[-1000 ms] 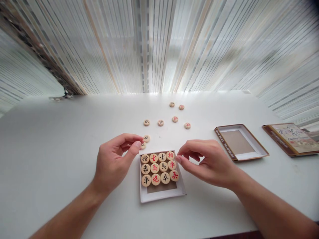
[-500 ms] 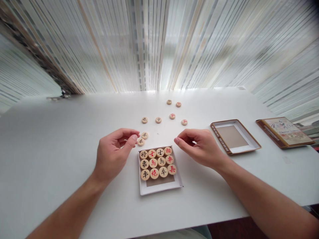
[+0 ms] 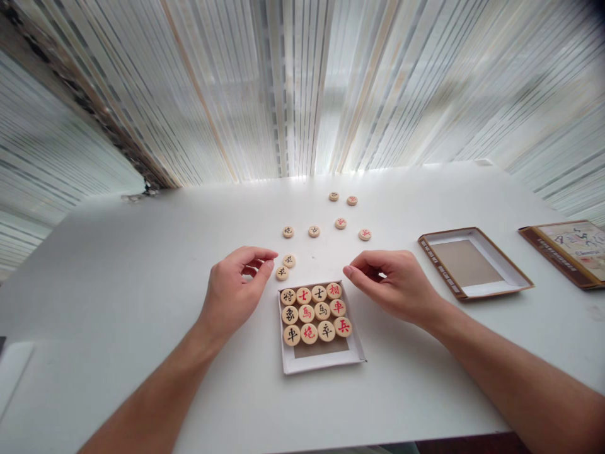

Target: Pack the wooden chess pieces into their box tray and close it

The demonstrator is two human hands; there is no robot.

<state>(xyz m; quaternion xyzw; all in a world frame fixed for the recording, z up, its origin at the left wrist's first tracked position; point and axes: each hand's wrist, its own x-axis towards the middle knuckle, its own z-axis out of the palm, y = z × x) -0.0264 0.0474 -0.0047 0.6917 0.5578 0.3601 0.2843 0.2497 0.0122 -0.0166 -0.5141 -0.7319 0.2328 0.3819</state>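
My left hand [image 3: 239, 280] hovers just left of two xiangqi pieces with black characters, an upper piece [image 3: 288, 260] and a lower piece [image 3: 282, 273]. Its thumb and fingers are apart, with nothing between them. Three rows of round wooden pieces, black and red, sit inside a shallow white box tray [image 3: 324, 360]; a strip of its brown bottom shows at the near side. Beyond the tray's far right corner, my right hand [image 3: 394, 284] is closed, thumb and forefinger together, and no piece shows at the tips.
Several loose pieces lie farther back, among them a black-marked piece [image 3: 288, 232] and a red-marked piece [image 3: 364, 234]. To the right are an open brown-edged box part [image 3: 422, 252] and a printed box [image 3: 553, 258]. A curtain [image 3: 302, 88] hangs behind the white table [image 3: 142, 284].
The view has shifted, so everything sits farther right in the picture. My left thumb and fingers have drawn slightly away from the two near pieces. The pieces stay put.
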